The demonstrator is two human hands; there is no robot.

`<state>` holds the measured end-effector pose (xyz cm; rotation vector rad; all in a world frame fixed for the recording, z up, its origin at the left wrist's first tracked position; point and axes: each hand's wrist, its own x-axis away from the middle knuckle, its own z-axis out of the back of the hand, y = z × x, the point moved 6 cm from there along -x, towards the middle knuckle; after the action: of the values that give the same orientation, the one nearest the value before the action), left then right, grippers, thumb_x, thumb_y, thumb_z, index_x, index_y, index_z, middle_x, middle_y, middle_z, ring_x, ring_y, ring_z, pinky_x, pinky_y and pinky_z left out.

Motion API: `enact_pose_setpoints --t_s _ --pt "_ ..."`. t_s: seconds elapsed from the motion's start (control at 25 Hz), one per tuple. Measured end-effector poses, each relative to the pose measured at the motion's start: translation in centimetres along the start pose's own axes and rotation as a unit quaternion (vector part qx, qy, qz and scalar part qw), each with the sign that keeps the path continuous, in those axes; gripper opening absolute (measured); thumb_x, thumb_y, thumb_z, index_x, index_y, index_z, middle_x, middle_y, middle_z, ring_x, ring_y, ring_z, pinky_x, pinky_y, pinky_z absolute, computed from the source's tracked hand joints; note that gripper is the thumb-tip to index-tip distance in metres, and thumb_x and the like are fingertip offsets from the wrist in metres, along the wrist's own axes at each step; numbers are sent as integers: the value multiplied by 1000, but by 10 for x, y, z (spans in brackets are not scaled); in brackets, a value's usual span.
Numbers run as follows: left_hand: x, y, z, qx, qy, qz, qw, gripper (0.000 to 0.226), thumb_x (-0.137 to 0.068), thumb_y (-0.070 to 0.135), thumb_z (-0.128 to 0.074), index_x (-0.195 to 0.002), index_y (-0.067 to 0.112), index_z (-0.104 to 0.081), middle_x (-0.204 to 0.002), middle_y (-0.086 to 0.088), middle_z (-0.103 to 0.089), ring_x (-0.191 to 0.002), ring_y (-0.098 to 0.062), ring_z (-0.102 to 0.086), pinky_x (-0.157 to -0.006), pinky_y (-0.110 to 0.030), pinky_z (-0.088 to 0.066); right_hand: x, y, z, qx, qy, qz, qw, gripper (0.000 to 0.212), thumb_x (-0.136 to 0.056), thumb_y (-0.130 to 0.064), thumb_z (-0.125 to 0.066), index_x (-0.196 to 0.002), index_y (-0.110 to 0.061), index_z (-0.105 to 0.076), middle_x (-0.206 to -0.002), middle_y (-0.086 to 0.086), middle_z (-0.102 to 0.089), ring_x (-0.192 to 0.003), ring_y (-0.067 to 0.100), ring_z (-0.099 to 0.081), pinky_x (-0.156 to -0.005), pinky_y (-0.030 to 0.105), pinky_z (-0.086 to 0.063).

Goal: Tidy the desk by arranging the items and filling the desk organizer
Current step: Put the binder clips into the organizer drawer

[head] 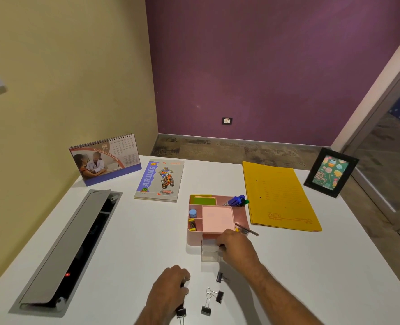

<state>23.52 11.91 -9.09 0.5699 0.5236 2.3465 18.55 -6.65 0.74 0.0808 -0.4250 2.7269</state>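
Note:
The pink desk organizer (pixel 240 215) sits mid-desk with sticky notes, pens, a blue cap and a pink pad in its compartments. Its clear drawer (pixel 208 253) is pulled out toward me. My right hand (pixel 237 248) hovers over the drawer, fingers curled round a small black binder clip. My left hand (pixel 170 287) rests on the desk nearer me, fingers curled over another black binder clip. Several more binder clips (pixel 219 296) lie loose on the white desk (pixel 128 242) between my forearms.
A desk calendar (pixel 105 159) and a notebook (pixel 159 180) lie at the back left. On the right are a yellow folder (pixel 279 198) and a framed card (pixel 331 172). A grey cable hatch (pixel 60 252) stands open on the left. A pencil (pixel 247 229) sticks out of the organizer.

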Motion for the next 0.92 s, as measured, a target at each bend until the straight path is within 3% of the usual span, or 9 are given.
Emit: enact_pose_setpoints --t_s 0.16,0.28,0.4,0.48,0.56,0.68,0.8,0.92 --pt "-2 -3 1 14 1 17 1000 28 -82 17 -60 -107 27 -63 -90 16 -50 -94 -10 -51 -83 -21 -44 -6 0 -8 38 -24 1 999 23 -84 -9 -63 -102 -18 -73 -103 4 -68 -91 20 -62 -71 21 -40" --pt "0 0 7 98 34 46 994 30 -77 7 -60 -101 24 -66 -90 13 -61 -89 -10 -59 -81 -19 -50 4 3 -5 -54 74 -13 996 16 -87 -16 -61 -96 -22 -73 -97 -5 -70 -87 11 -59 -74 18 -44" --pt "2 9 16 300 104 109 942 21 -73 3 -72 -82 23 -73 -76 4 -69 -74 -14 -66 -75 -25 -58 18 4 -8 -224 122 -32 966 15 -79 -29 -64 -91 -26 -74 -87 -15 -70 -79 4 -61 -73 21 -54" --pt "1 18 23 401 137 137 895 16 -72 6 -78 -72 22 -75 -68 -1 -71 -70 -21 -69 -70 -32 -61 27 -2 -13 -284 109 -4 953 23 -72 -40 -69 -91 -27 -74 -83 -18 -69 -76 4 -64 -68 21 -55" --pt "0 29 30 452 143 136 870 15 -76 5 -76 -70 19 -75 -66 -2 -72 -65 -20 -70 -65 -35 -62 35 -10 -17 -312 95 19 945 31 -67 -47 -74 -90 -25 -75 -81 -17 -70 -74 5 -66 -65 19 -55" --pt "-2 38 37 482 168 127 850 16 -77 2 -74 -69 16 -75 -68 -1 -73 -63 -16 -70 -67 -37 -62 38 -15 -24 -322 82 16 943 22 -69 -38 -76 -87 -25 -76 -78 -15 -72 -72 6 -67 -67 23 -58" --pt "-2 41 39 517 170 117 830 13 -81 4 -74 -72 12 -73 -71 -4 -73 -71 -22 -71 -71 -40 -63 35 -14 -20 -313 121 17 942 11 -75 -24 -75 -86 -23 -78 -78 -13 -74 -71 3 -68 -69 26 -59" --pt "-1 29 34 470 140 122 863 14 -84 14 -73 -71 18 -70 -73 -4 -68 -68 -21 -66 -61 -40 -62 31 -2 -8 -248 188 6 950 11 -77 -20 -75 -86 -24 -79 -81 -16 -73 -72 -1 -66 -69 22 -58"
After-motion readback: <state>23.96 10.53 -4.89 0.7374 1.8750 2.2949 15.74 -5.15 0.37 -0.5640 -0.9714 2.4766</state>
